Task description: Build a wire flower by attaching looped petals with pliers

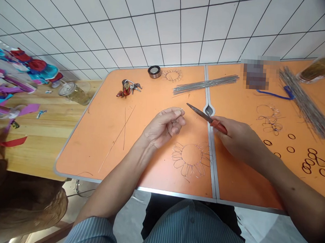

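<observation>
- Pliers [203, 114] sit in your right hand [235, 137], its fingers wrapped around the red handles, the nose projecting beyond them.
- Your left hand [165, 123] pinches a thin wire [182, 109] between thumb and forefinger; only a short end shows past the fingertips, so you cannot tell how the rest runs.
- The pliers' long axis slants forward and left from your right palm; the tip points toward your left fingertips, near but apart.
- A flower-shaped wire piece [190, 165] lies nearer you than both grips, between your forearms.
- Bare orange tabletop [78, 149] opens left of your left hand, around two crossed wires [124, 128].
- A wire bundle [206, 84] lies beyond both grips; the table's front edge [174, 193] runs on your side of them.
</observation>
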A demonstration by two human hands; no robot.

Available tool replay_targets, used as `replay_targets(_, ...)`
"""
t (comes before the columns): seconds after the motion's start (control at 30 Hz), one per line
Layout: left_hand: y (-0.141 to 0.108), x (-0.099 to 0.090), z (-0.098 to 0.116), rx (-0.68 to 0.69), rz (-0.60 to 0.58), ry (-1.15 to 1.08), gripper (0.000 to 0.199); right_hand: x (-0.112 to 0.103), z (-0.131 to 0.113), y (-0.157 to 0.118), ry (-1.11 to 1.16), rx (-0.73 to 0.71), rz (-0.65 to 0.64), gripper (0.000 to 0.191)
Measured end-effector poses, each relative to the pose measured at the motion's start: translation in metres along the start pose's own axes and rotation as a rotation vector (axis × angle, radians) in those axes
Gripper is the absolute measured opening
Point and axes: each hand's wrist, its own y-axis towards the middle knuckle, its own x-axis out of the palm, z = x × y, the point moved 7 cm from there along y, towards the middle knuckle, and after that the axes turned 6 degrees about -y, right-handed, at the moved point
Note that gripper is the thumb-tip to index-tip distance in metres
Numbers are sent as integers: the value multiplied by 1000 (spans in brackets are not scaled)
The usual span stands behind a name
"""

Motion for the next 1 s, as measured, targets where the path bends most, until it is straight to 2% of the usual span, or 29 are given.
replay_targets(0.1, 0, 1, -1, -17, -18, -21, 27, -11, 25, 7, -166, 80, 72, 18)
replay_targets(0.23, 0, 2, -2, -24, -31, -39, 27, -16, 74, 19, -299, 185, 170, 21)
replay_targets(0.3, 0, 2, -2, -24, -26, -52, 27, -19, 93, 24, -276, 127, 276, 28)
replay_targets(0.4, -1, 3, -2, -17, -27, -81, 26, -24, 104, 26, -355, 52, 405, 30)
replay_targets(0.47, -1, 5, -3, -16, -35, -93, 27, -27, 96, 24, -431, 39, 425, 30)
replay_targets(0.53, -2, 6, -4, -16, -19, -88, 26, -30, 75, 19, -449, 17, 431, 24)
replay_targets(0.6, -3, 5, -6, -15, 19, -68, 23, -33, 42, 10, -362, -51, 496, 18)
replay_targets(0.63, -4, 5, -7, -20, 31, -49, 22, -32, 23, 5, -334, -93, 509, 22)
replay_targets(0.7, -5, 6, -9, -17, 45, -24, 22, -20, -15, -2, -237, -258, 441, 26)
replay_targets(0.73, -6, 7, -11, -17, 53, -18, 23, -17, -31, -7, -171, -338, 451, 24)
replay_targets(0.77, -6, 7, -12, -12, 59, -14, 24, -8, -43, -9, -134, -381, 385, 23)
replay_targets(0.87, -7, 10, -16, -2, 39, 27, 27, 3, -59, -13, -74, -419, 345, 24)
replay_targets(1.0, -9, 17, -27, -12, -22, 59, 28, 0, -59, -14, -100, -411, 383, 29)
